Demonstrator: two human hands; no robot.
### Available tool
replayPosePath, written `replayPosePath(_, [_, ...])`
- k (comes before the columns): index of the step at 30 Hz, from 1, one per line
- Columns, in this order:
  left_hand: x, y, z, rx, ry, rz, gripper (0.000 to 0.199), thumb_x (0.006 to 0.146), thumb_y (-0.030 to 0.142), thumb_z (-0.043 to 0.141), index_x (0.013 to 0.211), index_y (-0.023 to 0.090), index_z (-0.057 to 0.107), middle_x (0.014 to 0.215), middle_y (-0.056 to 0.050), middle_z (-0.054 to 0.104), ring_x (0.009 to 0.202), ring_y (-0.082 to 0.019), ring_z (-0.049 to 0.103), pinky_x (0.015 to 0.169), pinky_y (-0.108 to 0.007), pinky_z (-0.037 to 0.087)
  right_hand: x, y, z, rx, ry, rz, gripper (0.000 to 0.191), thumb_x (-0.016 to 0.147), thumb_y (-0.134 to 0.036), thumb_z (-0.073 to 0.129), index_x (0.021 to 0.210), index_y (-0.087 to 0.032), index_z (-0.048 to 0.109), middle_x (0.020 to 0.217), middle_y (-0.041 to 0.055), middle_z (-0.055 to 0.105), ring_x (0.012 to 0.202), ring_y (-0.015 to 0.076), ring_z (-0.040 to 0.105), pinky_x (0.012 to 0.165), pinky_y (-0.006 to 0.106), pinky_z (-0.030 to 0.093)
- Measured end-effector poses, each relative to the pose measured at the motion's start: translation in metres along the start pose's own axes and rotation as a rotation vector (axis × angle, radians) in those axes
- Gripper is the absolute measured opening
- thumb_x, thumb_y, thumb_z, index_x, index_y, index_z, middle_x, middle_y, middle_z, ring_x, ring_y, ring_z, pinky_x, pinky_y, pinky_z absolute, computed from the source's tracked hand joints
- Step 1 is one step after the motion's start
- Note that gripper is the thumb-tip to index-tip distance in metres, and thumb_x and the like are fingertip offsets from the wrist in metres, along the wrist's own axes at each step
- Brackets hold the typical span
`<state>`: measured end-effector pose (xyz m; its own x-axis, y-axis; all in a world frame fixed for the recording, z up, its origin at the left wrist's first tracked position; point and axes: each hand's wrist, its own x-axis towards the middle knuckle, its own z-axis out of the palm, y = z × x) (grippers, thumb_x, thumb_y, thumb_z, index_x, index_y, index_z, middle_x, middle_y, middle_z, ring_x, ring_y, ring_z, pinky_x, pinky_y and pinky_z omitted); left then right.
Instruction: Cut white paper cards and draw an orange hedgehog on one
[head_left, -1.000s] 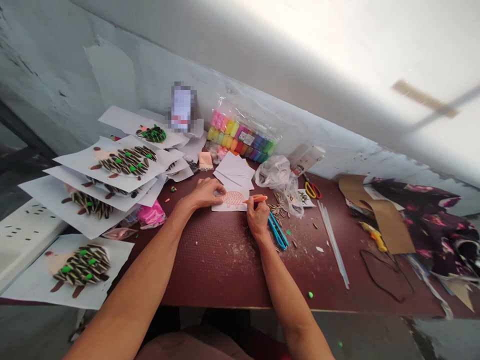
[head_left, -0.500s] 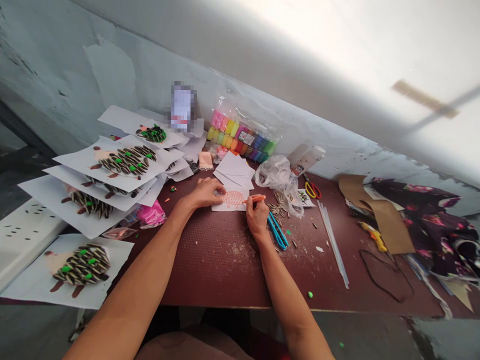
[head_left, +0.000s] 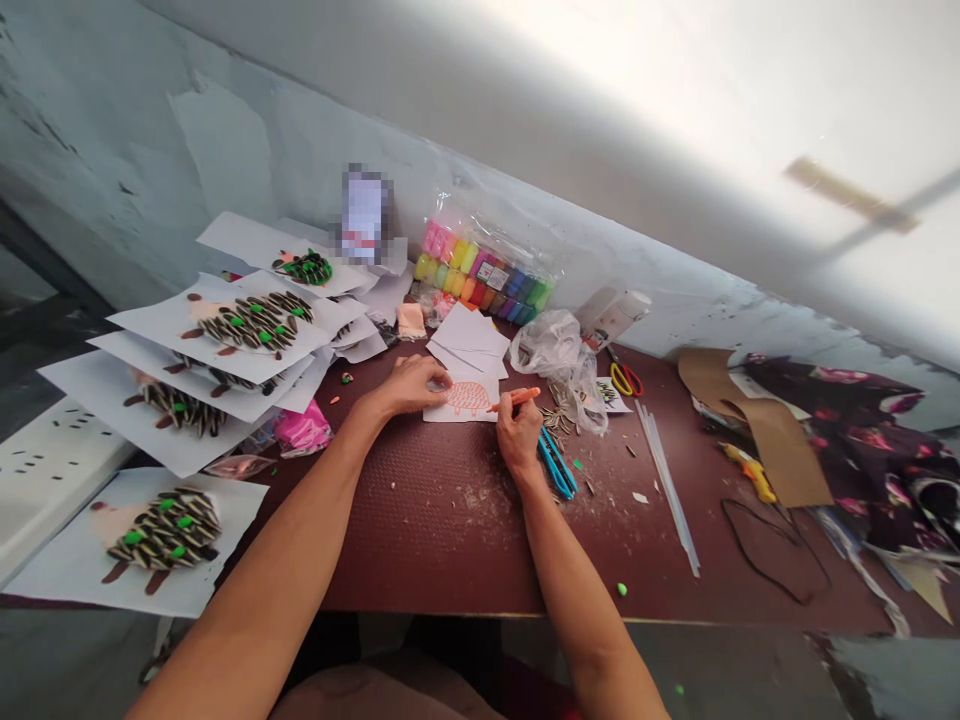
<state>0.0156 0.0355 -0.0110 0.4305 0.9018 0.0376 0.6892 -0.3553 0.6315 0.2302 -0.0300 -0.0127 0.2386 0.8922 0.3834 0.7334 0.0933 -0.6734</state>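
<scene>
A small sheet of white paper (head_left: 480, 412) lies on the table, bearing an orange drawing of a rounded, spiky animal (head_left: 469, 397) with short legs. My left hand (head_left: 411, 385) rests on the paper's left edge, its thumb and forefinger apart. An orange marker (head_left: 523, 396) is pinched in my right hand (head_left: 517, 430), its tip at the right end of the drawing. Beside my right wrist lies a blue-handled cutting tool (head_left: 555, 462). Striped sunflower seeds (head_left: 561, 425) are scattered behind it, and more white paper sheets (head_left: 469, 338) lie just beyond the drawing.
At left are stacked sheets with seed-covered hedgehogs (head_left: 251, 320) and a pink packet (head_left: 302, 428). Coloured clay (head_left: 487, 275) in a clear bag leans against the wall. Scissors (head_left: 625, 380), glue sticks (head_left: 667, 490), a yellow glue gun (head_left: 750, 472) and floral cloth (head_left: 847, 440) are at right.
My right hand has shifted slightly right with the marker, which now slants more, its rear end higher. The left hand and the paper stay in place.
</scene>
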Motion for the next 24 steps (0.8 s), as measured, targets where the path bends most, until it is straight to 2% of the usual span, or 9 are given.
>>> replayPosePath(6, [0.004, -0.003, 0.005, -0.04, 0.125, 0.014, 0.035, 0.074, 0.02, 0.058, 0.104, 0.019, 0.077, 0.098, -0.007, 0.075, 0.089, -0.023, 0.065, 0.086, -0.036, 0.049, 0.004, -0.002, -0.013, -0.092, -0.129, 0.017, 0.033, 0.095, -0.038, 0.044, 0.068, -0.022, 0.052, 0.059, 0.0021, 0.064, 0.054, 0.0149, 0.057, 0.06, 0.025, 0.037])
replayPosePath(8, [0.006, -0.004, 0.006, -0.017, 0.201, 0.05, 0.034, 0.072, 0.017, 0.057, 0.1, 0.018, 0.077, 0.097, -0.007, 0.073, 0.092, -0.023, 0.064, 0.088, -0.036, 0.05, 0.006, -0.004, -0.02, -0.203, -0.179, 0.022, 0.036, 0.098, -0.038, 0.041, 0.069, -0.021, 0.055, 0.059, 0.0028, 0.065, 0.055, 0.0151, 0.057, 0.059, 0.025, 0.035])
replayPosePath(11, [0.007, -0.006, 0.007, 0.018, 0.275, 0.068, 0.033, 0.072, 0.018, 0.057, 0.097, 0.02, 0.078, 0.1, -0.008, 0.071, 0.099, -0.026, 0.061, 0.094, -0.039, 0.049, 0.01, -0.011, -0.031, -0.445, -0.241, 0.061, 0.034, 0.099, -0.036, 0.044, 0.078, -0.017, 0.064, 0.073, 0.0091, 0.073, 0.066, 0.0186, 0.065, 0.062, 0.026, 0.035])
replayPosePath(14, [0.005, -0.008, 0.009, 0.09, 0.269, -0.003, 0.033, 0.074, 0.023, 0.059, 0.102, 0.021, 0.078, 0.105, -0.009, 0.069, 0.103, -0.029, 0.059, 0.097, -0.043, 0.047, 0.012, -0.019, -0.04, -0.627, -0.326, 0.116, 0.034, 0.1, -0.035, 0.045, 0.094, -0.014, 0.071, 0.09, 0.0159, 0.077, 0.082, 0.0238, 0.072, 0.067, 0.027, 0.039])
replayPosePath(18, [0.004, -0.012, 0.013, 0.177, 0.248, -0.071, 0.034, 0.077, 0.03, 0.061, 0.106, 0.022, 0.076, 0.11, -0.011, 0.067, 0.107, -0.032, 0.056, 0.098, -0.045, 0.044, 0.011, -0.027, -0.048, -0.699, -0.497, 0.149, 0.04, 0.1, -0.041, 0.046, 0.098, -0.014, 0.075, 0.099, 0.0188, 0.077, 0.093, 0.0278, 0.073, 0.074, 0.029, 0.045])
replayPosePath(24, [0.007, -0.015, 0.013, 0.12, 0.266, -0.088, 0.013, 0.074, 0.028, 0.064, 0.081, 0.022, 0.073, 0.092, -0.009, 0.067, 0.101, -0.03, 0.058, 0.092, -0.041, 0.046, 0.008, -0.034, -0.056, -0.727, -0.603, 0.164, 0.044, 0.098, -0.046, 0.05, 0.105, -0.012, 0.076, 0.107, 0.0224, 0.075, 0.105, 0.0306, 0.072, 0.082, 0.032, 0.05])
